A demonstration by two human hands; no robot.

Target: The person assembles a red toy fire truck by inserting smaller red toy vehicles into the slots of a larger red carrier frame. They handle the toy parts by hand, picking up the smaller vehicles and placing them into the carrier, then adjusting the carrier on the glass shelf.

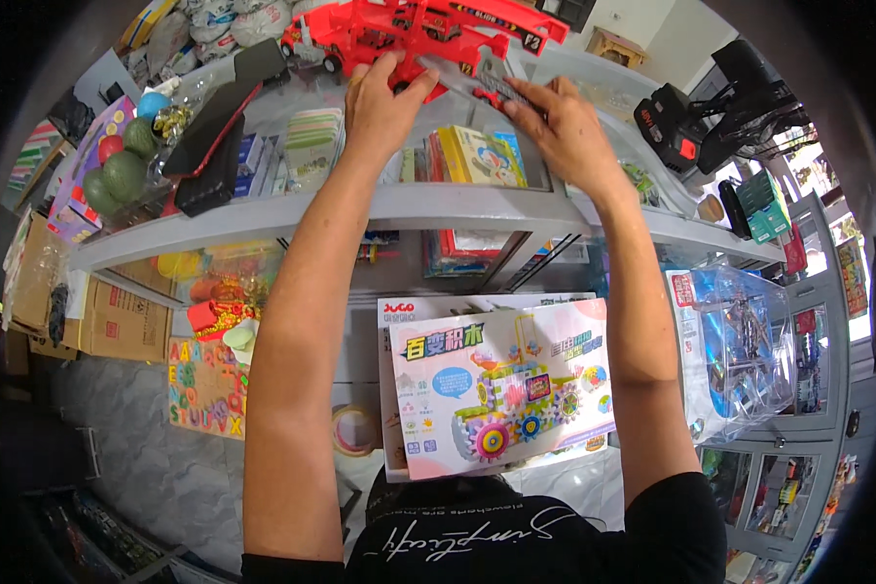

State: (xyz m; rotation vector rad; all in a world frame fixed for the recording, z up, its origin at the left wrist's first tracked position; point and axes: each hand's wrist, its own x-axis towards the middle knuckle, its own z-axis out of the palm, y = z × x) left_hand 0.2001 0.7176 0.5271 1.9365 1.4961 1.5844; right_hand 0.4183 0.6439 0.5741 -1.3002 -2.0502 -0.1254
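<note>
At the top centre of the frame we grasp the red toy truck set (pixel 419 29) — left hand (pixel 384 102) pressed against its underside. Our right hand (pixel 555 127) pinches its grey ramp piece (pixel 482 78).

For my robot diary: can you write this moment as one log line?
left hand: on red toy truck | right hand: holding its grey ramp | place: top shelf

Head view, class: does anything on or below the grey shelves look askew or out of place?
Yes. The pink toy box lies tilted across a white box instead of square. Both hands, left and right, hold the red toy truck on the top shelf.
</note>
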